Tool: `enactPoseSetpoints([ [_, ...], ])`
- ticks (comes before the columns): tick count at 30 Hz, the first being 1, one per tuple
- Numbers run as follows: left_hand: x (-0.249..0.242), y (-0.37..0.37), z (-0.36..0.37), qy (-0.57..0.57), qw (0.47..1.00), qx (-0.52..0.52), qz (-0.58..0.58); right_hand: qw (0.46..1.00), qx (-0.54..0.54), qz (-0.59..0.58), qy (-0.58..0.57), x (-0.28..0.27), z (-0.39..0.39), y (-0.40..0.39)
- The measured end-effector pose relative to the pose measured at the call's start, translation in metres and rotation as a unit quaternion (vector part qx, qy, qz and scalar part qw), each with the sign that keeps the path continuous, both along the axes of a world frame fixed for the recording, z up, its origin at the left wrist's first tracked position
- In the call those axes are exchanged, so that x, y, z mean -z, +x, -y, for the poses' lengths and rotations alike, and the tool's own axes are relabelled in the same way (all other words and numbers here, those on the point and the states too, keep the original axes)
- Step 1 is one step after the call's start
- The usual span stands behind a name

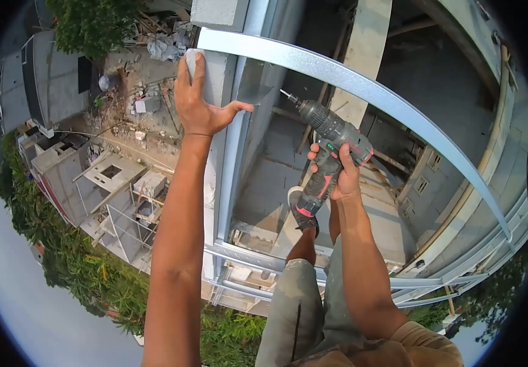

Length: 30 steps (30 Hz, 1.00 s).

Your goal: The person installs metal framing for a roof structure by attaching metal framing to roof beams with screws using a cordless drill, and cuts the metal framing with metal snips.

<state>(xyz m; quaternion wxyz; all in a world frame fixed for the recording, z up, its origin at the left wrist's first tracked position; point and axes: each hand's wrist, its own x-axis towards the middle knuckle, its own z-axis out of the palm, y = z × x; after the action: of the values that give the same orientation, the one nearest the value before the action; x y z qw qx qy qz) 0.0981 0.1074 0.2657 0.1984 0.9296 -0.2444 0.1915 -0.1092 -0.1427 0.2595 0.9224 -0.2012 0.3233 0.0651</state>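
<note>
My left hand is spread at the top of a grey block wall, its thumb reaching across a long metal channel. No tool shows in it. My right hand is wrapped round the grip of a black and red cordless drill. The drill's bit points up and left, towards the channel and apart from it. Above both hands a long silver metal strip runs from the wall top towards the right.
Below my legs are a shoe and a pale plank over a deep, shaded interior. More metal channels cross in front of my knees. Far down on the left lie rubble, unfinished buildings and trees.
</note>
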Motion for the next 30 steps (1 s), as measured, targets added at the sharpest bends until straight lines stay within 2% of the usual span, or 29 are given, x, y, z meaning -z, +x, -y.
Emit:
enactPoseSetpoints([
  [1,-0.001,0.0,0.001,-0.005,1.0,-0.003,0.0,1.0,-0.002,0.002,-0.001,0.0,0.0,0.004],
  [3,-0.002,0.0,0.0,0.003,1.0,-0.006,-0.003,0.997,-0.032,0.006,-0.075,0.001,-0.001,0.011],
  [10,0.0,0.006,0.0,0.001,1.0,0.009,0.001,0.987,-0.085,-0.023,-0.133,-0.002,0.003,0.054],
  [30,-0.001,0.01,0.0,0.016,1.0,0.015,-0.002,0.977,-0.161,-0.066,-0.124,0.004,0.023,0.088],
])
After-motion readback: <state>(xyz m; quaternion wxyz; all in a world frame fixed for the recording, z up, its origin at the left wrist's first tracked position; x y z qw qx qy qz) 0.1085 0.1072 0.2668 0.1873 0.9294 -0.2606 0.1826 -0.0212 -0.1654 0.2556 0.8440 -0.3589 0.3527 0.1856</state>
